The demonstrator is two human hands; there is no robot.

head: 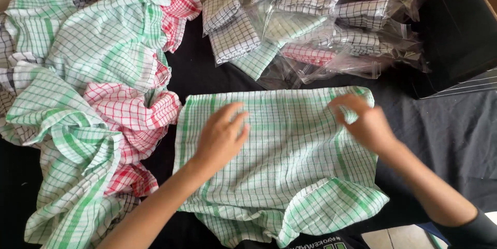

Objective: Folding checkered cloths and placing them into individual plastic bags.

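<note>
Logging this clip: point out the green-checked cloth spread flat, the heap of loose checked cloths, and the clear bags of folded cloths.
Green-checked cloth spread flat (pixel 295 145): head view, bare middle.
Heap of loose checked cloths (pixel 88 93): head view, centre of heap.
Clear bags of folded cloths (pixel 331 26): head view, middle bag.

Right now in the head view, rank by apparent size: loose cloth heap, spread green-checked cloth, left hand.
1. loose cloth heap
2. spread green-checked cloth, somewhat smaller, though nearer the camera
3. left hand, clearly smallest

hemmed in left by heaped cloths (pixel 88 98), behind by bagged towels (pixel 321 26); open dark tabletop (pixel 445 124) to the right.
</note>
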